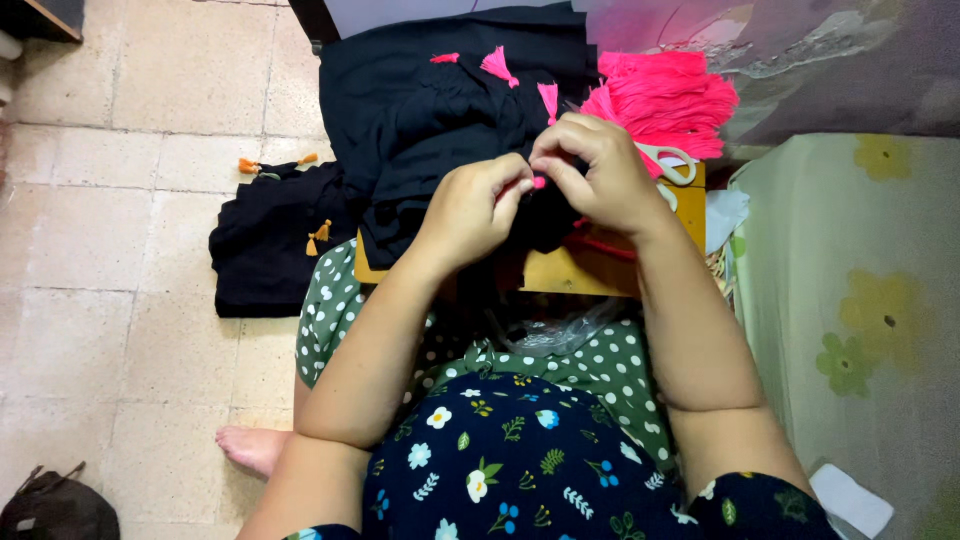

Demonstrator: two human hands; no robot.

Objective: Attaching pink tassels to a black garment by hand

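My left hand [470, 208] and my right hand [595, 170] meet over a black garment [430, 110] spread on a low yellow wooden stool [560, 272]. Together the fingers pinch a small pink tassel [538, 182] against the black cloth. More pink tassels [497, 65] hang sewn along the garment's edge. A bundle of bright pink thread [665, 100] lies just beyond my right hand, and scissors with white handles [675, 160] sit beside it, partly hidden by that hand.
A second black garment with orange tassels [265, 240] lies on the tiled floor at left. A pale green flowered cloth [860, 300] covers a surface at right. A dark bag [55, 505] sits at the bottom left, and a bare foot [250, 447] rests on the floor.
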